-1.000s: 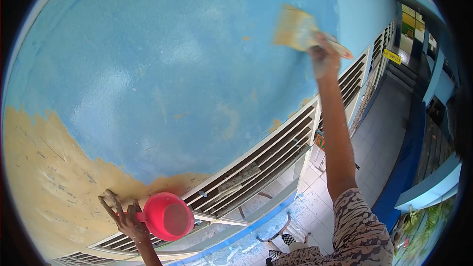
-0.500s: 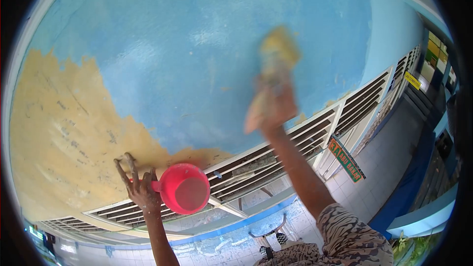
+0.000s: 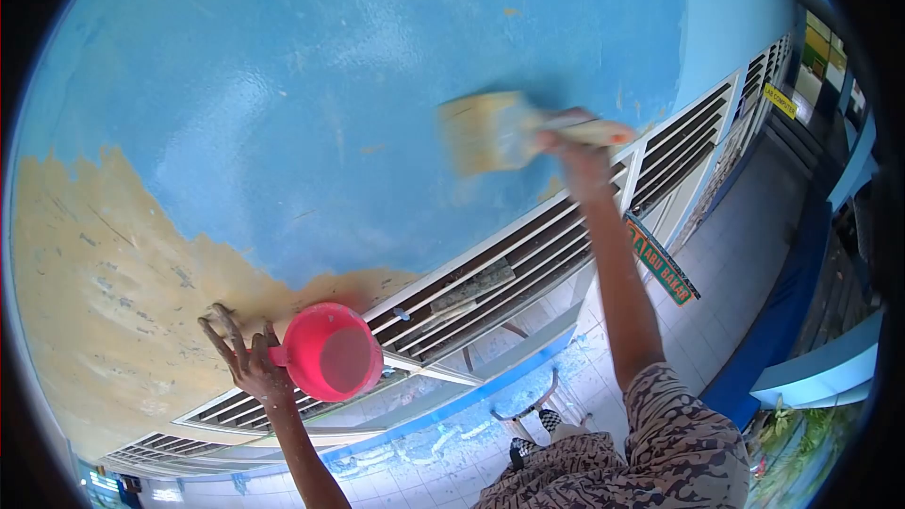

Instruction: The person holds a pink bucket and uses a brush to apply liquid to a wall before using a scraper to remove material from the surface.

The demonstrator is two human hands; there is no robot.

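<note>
your right hand (image 3: 583, 165) closes round the brush (image 3: 500, 134), its bristles jutting left beyond the fingers; your left hand (image 3: 261, 372) holds the pink dipper (image 3: 304, 349) by its handle, other fingers splayed.

Well below the right hand (image 3: 582, 162), and to the right of its forearm, runs a floor of pale, square, glossy tiles (image 3: 702, 316), bordered on its far right by a dark blue painted strip (image 3: 768, 320). Light blue blotches mark the tiles further down, to the right of the left hand (image 3: 259, 372). A thin curved bar of a frame (image 3: 530, 407) shows over that part; its footing is hidden. Between the two grips, white-framed horizontal louvre slats (image 3: 566, 250) carry a greyish, flat, oblong piece (image 3: 485, 283), lying slantwise.
</note>
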